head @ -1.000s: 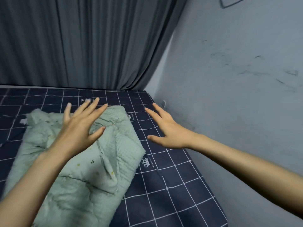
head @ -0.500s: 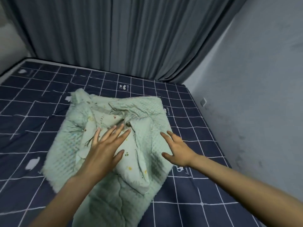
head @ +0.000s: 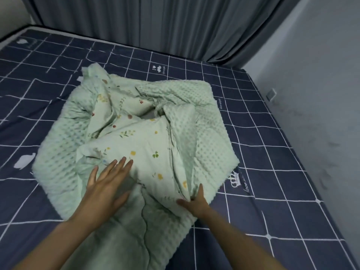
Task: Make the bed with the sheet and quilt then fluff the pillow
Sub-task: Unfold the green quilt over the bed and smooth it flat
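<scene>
A pale green quilt [head: 140,137] lies bunched in a heap in the middle of the bed, floral side and dotted side both showing. Under it a navy sheet [head: 272,152] with a white grid is spread flat over the mattress. My left hand [head: 106,189] rests flat on the quilt's near part, fingers spread. My right hand [head: 194,201] is at the quilt's near right fold, fingers tucked into the fabric and partly hidden by it. No pillow is in view.
A grey curtain [head: 155,22] hangs along the far side of the bed. A grey wall [head: 321,94] with a small socket [head: 271,94] runs close along the right edge of the mattress.
The view has swung left and down over the quilt. Both hands have come down from the air onto it, and the right hand's fingers have gone into a fold.
</scene>
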